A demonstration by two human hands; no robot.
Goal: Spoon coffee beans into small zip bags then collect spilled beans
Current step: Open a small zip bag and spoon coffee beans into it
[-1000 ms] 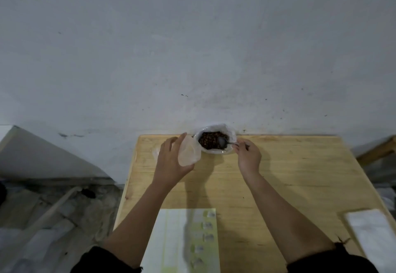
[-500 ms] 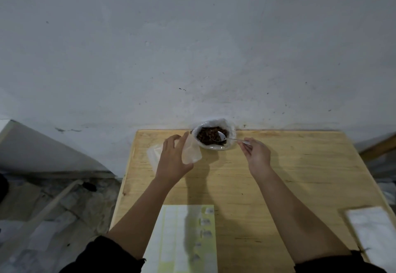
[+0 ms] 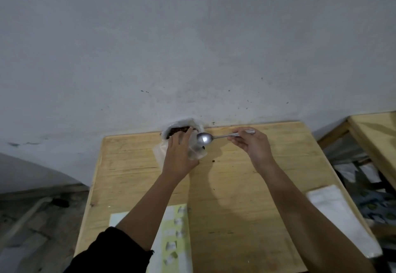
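Small zip bag in my left hand, spoon in my right, both close to the big bean bag.

My left hand curls around the small zip bag and holds it just in front of the big bean bag, which stands open against the wall at the far edge of the table. My right hand, off to the right of the big bean bag, pinches the handle of the spoon. The spoon's bowl hangs just right of the big bean bag, above the zip bag's upper edge, and looks shiny and bare. A loose bean lies on the wood in front and right of the big bean bag. Well apart from it, toward me, lies a printed sheet, with a white packet to the right.
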